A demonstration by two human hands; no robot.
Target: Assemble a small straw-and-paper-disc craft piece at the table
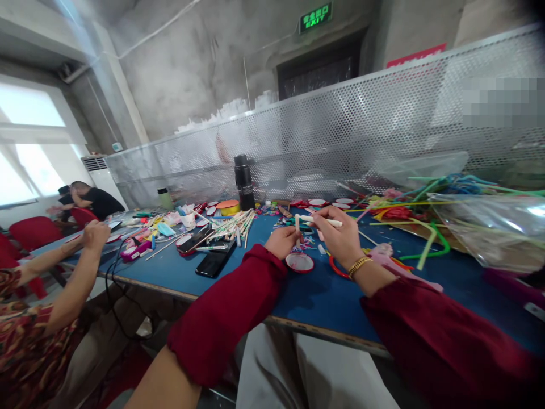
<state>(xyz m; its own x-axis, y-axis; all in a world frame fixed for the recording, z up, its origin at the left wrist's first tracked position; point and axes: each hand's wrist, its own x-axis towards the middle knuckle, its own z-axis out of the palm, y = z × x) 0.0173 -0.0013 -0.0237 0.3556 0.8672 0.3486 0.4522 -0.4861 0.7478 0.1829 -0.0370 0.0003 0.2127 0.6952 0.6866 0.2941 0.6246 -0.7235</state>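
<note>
My left hand (283, 242) pinches a short cream-coloured stick (297, 224), held upright above the table. In my right hand (338, 236) is a white pen-like stick (332, 222), gripped like a pen; its tip points left and meets or nearly meets the top of the cream stick. Whether the two touch I cannot tell. Just below my hands lies a small round dish with a red rim (300, 262) and a pale inside. Small coloured scraps (306, 243) are scattered behind it, partly hidden by my fingers.
A black phone (215, 260) and a heap of paper-like sticks (232, 227) lie to the left. Behind stands a black bottle (244, 183) before a perforated metal screen (340, 136). Coloured strips (430, 227) and clear plastic (481, 227) crowd the right. A co-worker's hands (94, 234) are at far left.
</note>
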